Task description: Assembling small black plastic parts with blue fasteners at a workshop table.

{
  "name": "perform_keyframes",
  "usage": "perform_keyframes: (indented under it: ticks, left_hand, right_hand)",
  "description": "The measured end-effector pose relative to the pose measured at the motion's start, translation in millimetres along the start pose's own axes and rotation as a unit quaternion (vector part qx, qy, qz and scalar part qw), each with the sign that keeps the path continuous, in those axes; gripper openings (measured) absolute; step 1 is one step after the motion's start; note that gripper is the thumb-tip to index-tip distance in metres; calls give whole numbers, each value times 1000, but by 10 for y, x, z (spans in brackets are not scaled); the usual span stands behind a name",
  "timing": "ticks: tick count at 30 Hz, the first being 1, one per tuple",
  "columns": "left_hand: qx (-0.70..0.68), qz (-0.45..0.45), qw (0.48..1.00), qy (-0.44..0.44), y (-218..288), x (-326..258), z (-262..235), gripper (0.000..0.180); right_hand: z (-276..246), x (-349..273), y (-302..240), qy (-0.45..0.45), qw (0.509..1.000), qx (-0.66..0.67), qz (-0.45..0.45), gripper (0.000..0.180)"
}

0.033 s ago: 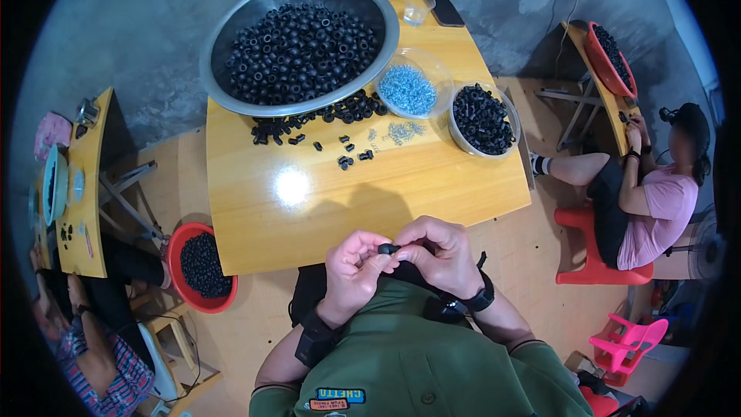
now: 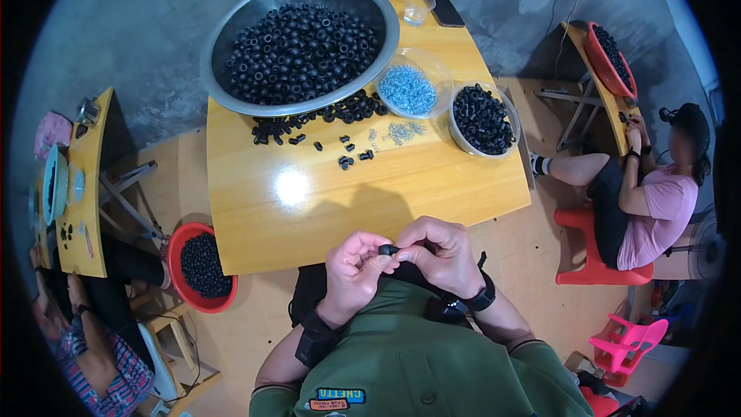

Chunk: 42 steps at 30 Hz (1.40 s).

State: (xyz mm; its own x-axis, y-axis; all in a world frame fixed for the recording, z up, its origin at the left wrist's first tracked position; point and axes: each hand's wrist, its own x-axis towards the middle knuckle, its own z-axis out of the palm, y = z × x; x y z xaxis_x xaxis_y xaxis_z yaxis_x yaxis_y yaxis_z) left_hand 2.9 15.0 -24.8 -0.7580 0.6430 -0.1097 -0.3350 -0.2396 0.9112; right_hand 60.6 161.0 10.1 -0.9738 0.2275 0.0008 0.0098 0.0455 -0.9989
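Between my two hands, just off the table's near edge, is a small black rounded plastic part. My left hand pinches it between thumb and fingers. My right hand has its thumb and curled fingers closed on the right end of the same part; its fingertips cover that end. On the table ahead lie several loose black parts. A large metal basin at the back holds many black ring-shaped pieces.
Right of the basin stand a clear bowl of small bluish pieces and a tub of black parts. A cup and phone lie behind. A red basin stands at left. Co-workers sit at right and left.
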Motion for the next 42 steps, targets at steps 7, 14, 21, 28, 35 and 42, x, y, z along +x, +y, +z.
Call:
perform_keyframes:
  ticks: [7,14,21,28,35,42]
  left_hand:
    - [-5,36,999,-3,-37,-46,18,9]
    - [-5,55,998,-3,-37,-56,51,11]
    - [-25,58,998,0,-70,-64,65,14]
    - [51,80,995,14,-92,-48,36,11]
    - [13,47,998,36,-284,-99,114,17]
    - [2,17,999,42,-335,-10,104,11]
  right_hand:
    - [10,-52,-26,-15,1000,-23,-4,5]
    - [20,-94,-54,-12,999,-34,-11,6]
    - [-3,-136,-20,-10,1000,-21,-4,9]
    - [-11,-121,4,2,998,-59,-26,8]
    - [-73,-114,117,-37,991,59,111,2]
    - [-89,-77,154,-22,982,115,149,3]
